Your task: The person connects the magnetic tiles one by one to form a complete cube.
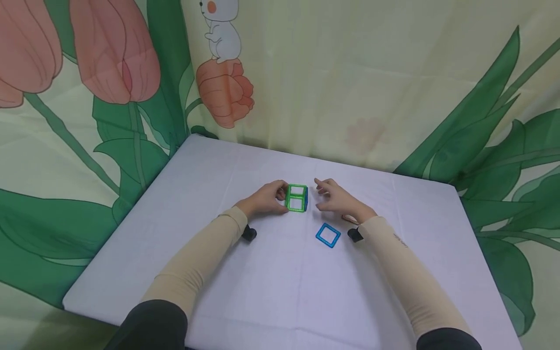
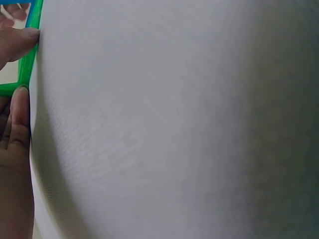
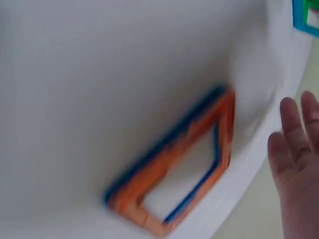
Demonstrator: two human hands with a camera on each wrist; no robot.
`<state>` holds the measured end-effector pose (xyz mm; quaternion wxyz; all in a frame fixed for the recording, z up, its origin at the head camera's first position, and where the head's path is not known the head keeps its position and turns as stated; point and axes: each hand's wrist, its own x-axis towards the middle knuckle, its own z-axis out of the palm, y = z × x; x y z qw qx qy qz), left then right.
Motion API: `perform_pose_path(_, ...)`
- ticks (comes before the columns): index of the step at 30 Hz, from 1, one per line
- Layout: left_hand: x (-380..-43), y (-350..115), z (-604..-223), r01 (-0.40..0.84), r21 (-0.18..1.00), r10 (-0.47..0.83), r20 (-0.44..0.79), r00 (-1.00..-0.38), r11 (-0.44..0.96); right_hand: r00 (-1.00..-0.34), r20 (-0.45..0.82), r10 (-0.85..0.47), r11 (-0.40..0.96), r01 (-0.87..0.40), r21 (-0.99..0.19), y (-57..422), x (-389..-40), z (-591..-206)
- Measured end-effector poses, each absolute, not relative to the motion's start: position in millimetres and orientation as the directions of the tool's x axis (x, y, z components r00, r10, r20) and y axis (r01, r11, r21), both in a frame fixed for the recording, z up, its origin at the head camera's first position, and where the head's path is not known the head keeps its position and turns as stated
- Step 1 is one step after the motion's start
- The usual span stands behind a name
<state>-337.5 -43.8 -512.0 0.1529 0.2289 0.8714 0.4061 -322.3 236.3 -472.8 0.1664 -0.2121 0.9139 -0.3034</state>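
Observation:
In the head view my left hand (image 1: 266, 198) grips a small build of square magnetic tiles by its left side. Two green tile frames (image 1: 297, 196) lie one behind the other on its top, and a blue tile (image 1: 306, 200) forms its right side. The left wrist view has the thumb and a finger against a green frame (image 2: 27, 64). My right hand (image 1: 342, 200) is held just right of the build, apart from it, with fingers loosely extended and nothing in them.
A loose blue square tile (image 1: 323, 241) lies flat on the white table (image 1: 271, 272), nearer the body. Partly behind the right wrist is an orange tile (image 1: 349, 219); the right wrist view shows its orange frame (image 3: 167, 159) with a blue edge. A printed curtain (image 1: 306, 97) hangs behind.

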Motion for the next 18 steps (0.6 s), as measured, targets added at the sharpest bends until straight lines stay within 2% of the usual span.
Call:
perform_pose_path(7, -338.3, -43.7, -513.4, 0.281, 0.773, 0.517, -0.071, -0.853, 0.568, -0.891, -0.218, -0.397, 0.886, -0.310, -0.345, 279.6, -314.7, -462.1)
perform_pose_path(10, -338.2, -43.8, -513.6, 0.279, 0.775, 0.524, -0.078, -0.848, 0.567, -0.901, -0.237, -0.364, 0.909, -0.289, -0.299, 294.2, -303.7, -460.2)
perform_pose_path(18, -338.8, -41.8, -512.1, 0.273, 0.768, 0.516, -0.086, -0.852, 0.579, -0.916, -0.217, -0.337, 0.918, -0.268, -0.293, 310.5, -278.7, -466.6)
